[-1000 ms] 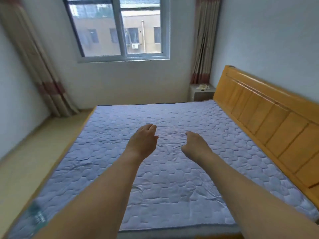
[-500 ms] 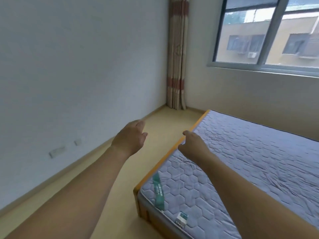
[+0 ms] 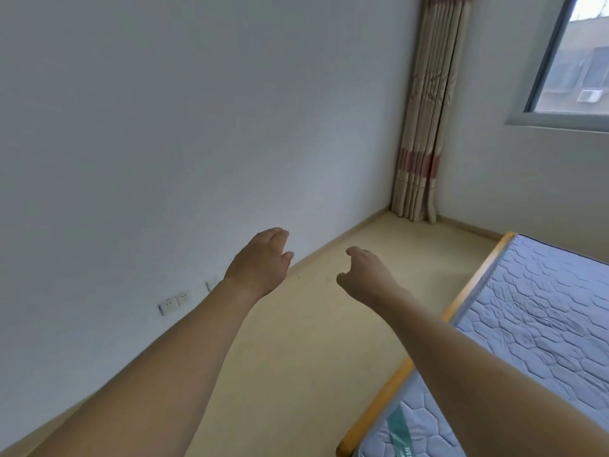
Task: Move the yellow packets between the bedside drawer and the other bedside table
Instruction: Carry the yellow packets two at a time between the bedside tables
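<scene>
Both hands empty, no yellow packets and no bedside table in view

From the left: a plain white wall (image 3: 164,127) with sockets (image 3: 174,303) low near the floor (image 3: 313,341); the left hand (image 3: 260,262) is held out over the floor with fingers relaxed and close together, holding nothing; the right hand (image 3: 361,275) beside it, fingers loosely curled, also holds nothing. Further right a curtain (image 3: 425,127) hangs in the room corner, then a window (image 3: 573,61), and the bed (image 3: 543,324) with its wooden edge at the lower right. I judge the step is walking around the bed foot toward a bedside table; it is best to keep near the bed edge and keep both hands free for the packets
</scene>
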